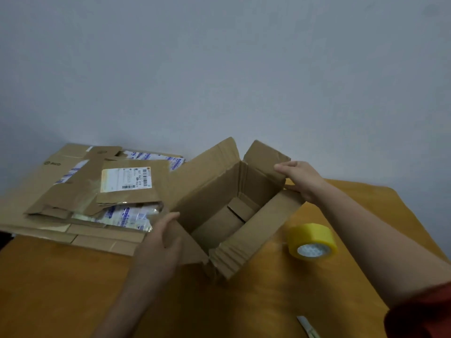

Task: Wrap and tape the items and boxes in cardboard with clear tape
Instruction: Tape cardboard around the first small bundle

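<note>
One box (214, 191) stands in the middle of the table (73, 289), its mouth facing up and its top flaps splayed outward. Its long axis runs from the near middle away to the far right, and the short flap at the near end is crumpled. Two hands hold it. The left hand (162, 240) grips the near-left corner, fingers curled over the cardboard edge. The right hand (302, 179) grips the far-right corner, thumb pressed on the far short flap and fingers wrapped behind the right wall. One roll of tape (311, 237), tinted yellow, lies on the table just right of the box's right flap, apart from it, with its core hole turned toward the near side. To the left of the box lies one pile of flattened cardboard (73, 191). It holds several sheets, but they overlap too much to count. The top sheet carries one white shipping label (127, 179). The pile reaches back to the grey wall (219, 69) and touches the box's left flap. Bare tabletop lies open near the pile and near the box, and the table's right edge slants away just beyond the tape. One small pale object (308, 325), too blurred to name, lies at the near edge, beside a red sleeve (419, 313) on the right arm.
</note>
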